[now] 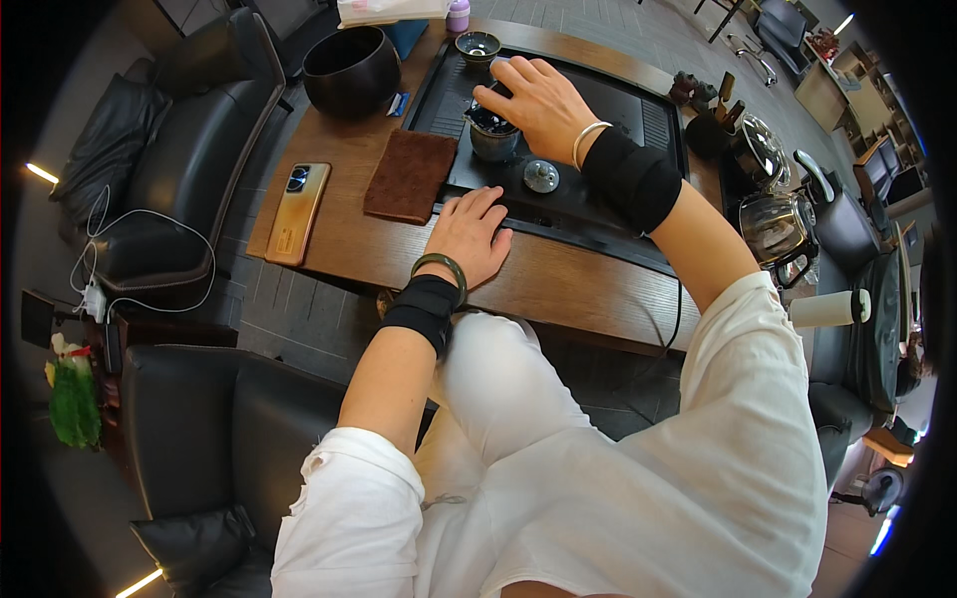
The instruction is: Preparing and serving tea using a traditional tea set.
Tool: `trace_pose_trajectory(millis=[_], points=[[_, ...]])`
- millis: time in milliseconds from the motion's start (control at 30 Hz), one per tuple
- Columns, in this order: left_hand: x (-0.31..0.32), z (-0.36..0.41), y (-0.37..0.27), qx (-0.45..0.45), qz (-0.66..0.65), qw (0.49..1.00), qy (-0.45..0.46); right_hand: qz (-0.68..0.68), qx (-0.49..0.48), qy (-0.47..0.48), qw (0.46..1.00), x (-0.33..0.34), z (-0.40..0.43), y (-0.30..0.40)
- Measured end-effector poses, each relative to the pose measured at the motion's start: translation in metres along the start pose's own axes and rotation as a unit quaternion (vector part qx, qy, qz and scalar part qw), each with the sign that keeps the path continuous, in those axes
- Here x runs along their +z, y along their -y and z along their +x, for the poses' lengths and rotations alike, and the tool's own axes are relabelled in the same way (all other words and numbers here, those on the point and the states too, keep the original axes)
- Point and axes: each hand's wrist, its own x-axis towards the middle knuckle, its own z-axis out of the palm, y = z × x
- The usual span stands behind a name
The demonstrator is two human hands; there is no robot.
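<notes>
My right hand (542, 108) is over the tea tray (591, 112), thumb and fingers curled around a dark vessel (504, 90) that they mostly hide. Directly below stands a dark glazed pitcher (493, 143) with a pointed spout, its inside dark and shiny. A small round lid with a knob (540, 176) lies on the tray, nearer to me. My left hand (469, 233) rests palm down at the tray's near edge, fingers slightly spread and holding nothing. Beside it on the left is a folded brown cloth (410, 176).
A phone (298, 214) lies at the wooden table's left end. Behind it stands a large black bowl (351, 72); a strainer bowl (478, 47) sits at the tray's far corner. On the right are a glass kettle (777, 224), a steel pot (759, 153) and a tool holder (706, 134).
</notes>
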Motion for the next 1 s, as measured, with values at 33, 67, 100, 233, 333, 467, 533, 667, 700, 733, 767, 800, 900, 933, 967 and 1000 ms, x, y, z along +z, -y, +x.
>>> trace_pose_trajectory(millis=[33, 67, 100, 233, 333, 467, 533, 667, 700, 733, 767, 800, 900, 933, 967, 1000], points=[[0.0, 0.0, 0.0, 0.001, 0.0, 1.0, 0.0, 0.0, 0.001, 0.0, 1.0, 0.001, -0.001, 0.0], [0.0, 0.001, -0.001, -0.001, 0.0, 1.0, 0.005, -0.012, -0.004, -0.011, 1.0, 0.001, -0.001, 0.0], [0.0, 0.001, -0.001, -0.001, -0.001, 1.0, 0.009, -0.025, -0.009, -0.021, 0.999, 0.001, -0.002, 0.0], [0.0, 0.0, 0.0, 0.003, -0.001, 1.0, 0.002, -0.008, -0.004, -0.014, 1.0, 0.002, -0.005, -0.003], [-0.001, -0.001, 0.0, -0.003, -0.007, 1.0, 0.0, 0.1, 0.113, -0.054, 0.987, 0.001, -0.012, -0.011], [0.0, 0.001, 0.0, 0.003, -0.008, 1.0, -0.008, 0.152, 0.299, -0.003, 0.942, 0.006, -0.031, -0.045], [0.001, 0.001, 0.0, 0.005, -0.006, 1.0, -0.009, 0.193, 0.398, 0.041, 0.896, 0.015, -0.045, -0.067], [0.002, 0.001, 0.0, 0.007, -0.009, 1.0, -0.015, 0.194, 0.461, 0.131, 0.856, 0.033, -0.075, -0.099], [0.002, 0.0, 0.0, 0.006, -0.008, 1.0, -0.015, 0.201, 0.477, 0.166, 0.839, 0.037, -0.08, -0.102], [0.002, 0.0, 0.001, 0.005, -0.008, 1.0, -0.015, 0.208, 0.493, 0.202, 0.821, 0.042, -0.085, -0.104], [0.002, 0.001, 0.001, 0.005, -0.007, 1.0, -0.012, 0.208, 0.492, 0.201, 0.821, 0.047, -0.089, -0.105], [0.002, 0.0, 0.001, 0.004, -0.006, 1.0, -0.009, 0.223, 0.501, 0.218, 0.807, 0.051, -0.091, -0.104], [0.002, 0.0, 0.002, 0.007, -0.004, 1.0, -0.011, 0.236, 0.512, 0.252, 0.787, 0.06, -0.095, -0.104], [0.002, -0.001, 0.002, 0.006, -0.003, 1.0, -0.01, 0.233, 0.509, 0.253, 0.789, 0.063, -0.096, -0.102], [0.002, -0.001, 0.003, 0.004, -0.003, 1.0, -0.007, 0.23, 0.507, 0.253, 0.791, 0.066, -0.097, -0.1], [0.001, -0.001, 0.002, 0.001, -0.003, 1.0, -0.005, 0.231, 0.507, 0.253, 0.791, 0.068, -0.099, -0.1]])
